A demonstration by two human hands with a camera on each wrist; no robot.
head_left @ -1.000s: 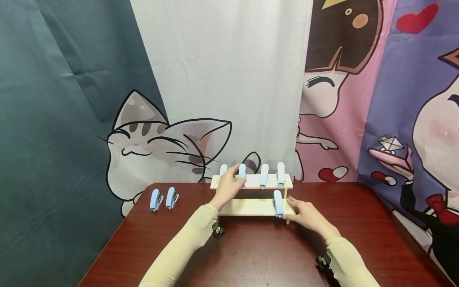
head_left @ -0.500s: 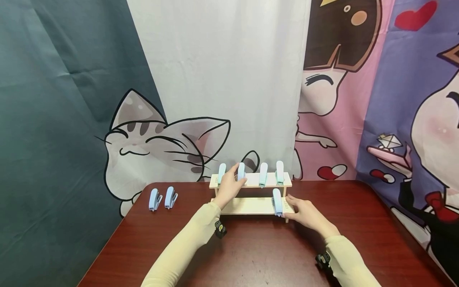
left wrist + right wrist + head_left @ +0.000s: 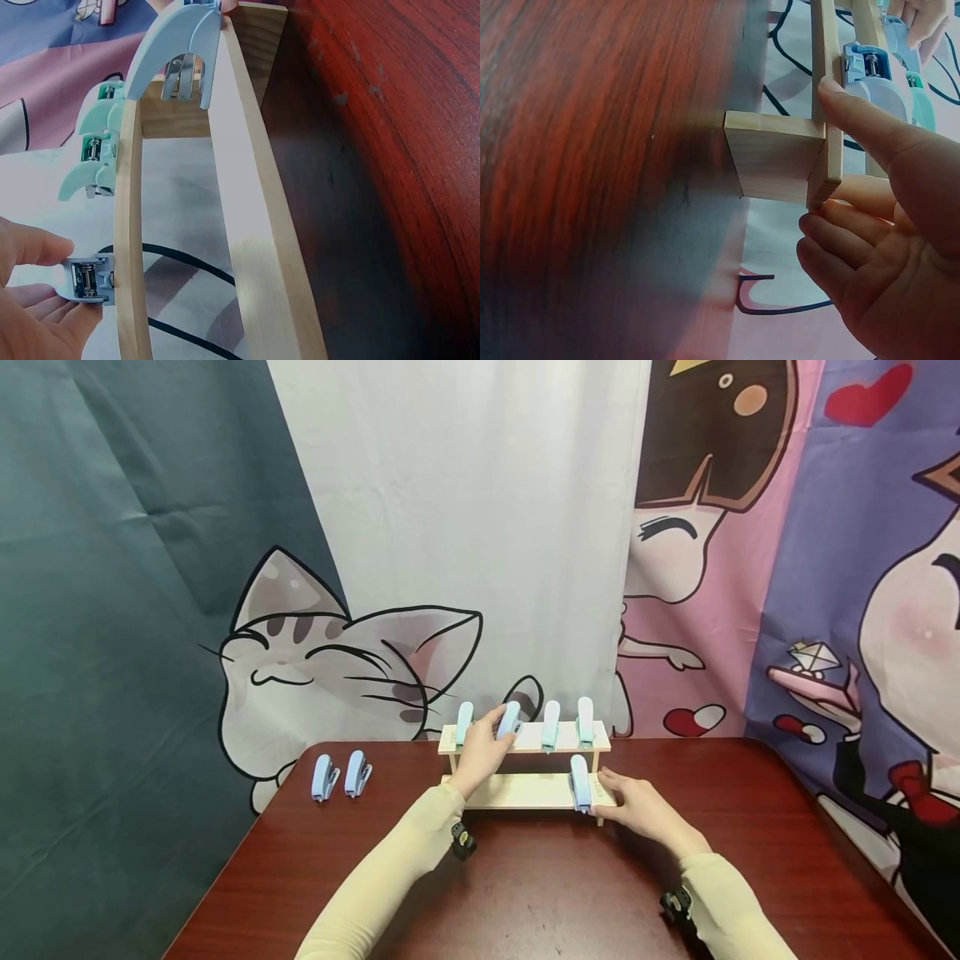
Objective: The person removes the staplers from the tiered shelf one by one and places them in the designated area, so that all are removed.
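Observation:
A two-tier wooden rack (image 3: 517,791) stands toward the table's back. My left hand (image 3: 480,752) pinches a blue stapler (image 3: 511,718) between thumb and fingers at the upper shelf; its end sits right at the shelf edge in the left wrist view. The stapler leans to the right. My right hand (image 3: 647,806) grips the right end of the lower shelf, thumb on its front edge (image 3: 831,135) and fingers around the other side. Beside that hand, another blue stapler (image 3: 579,783) stands on the lower shelf. Mint-green staplers (image 3: 551,725) line the upper shelf on both sides of the held one.
Two more blue staplers (image 3: 324,778) stand on the reddish-brown table (image 3: 525,893) at the far left. Behind the table hangs a cartoon-printed curtain (image 3: 480,527), close to the rack's back.
In the last half second the blue stapler in my left hand has turned and shifted slightly right, from upright to leaning. My right hand keeps its hold on the rack.

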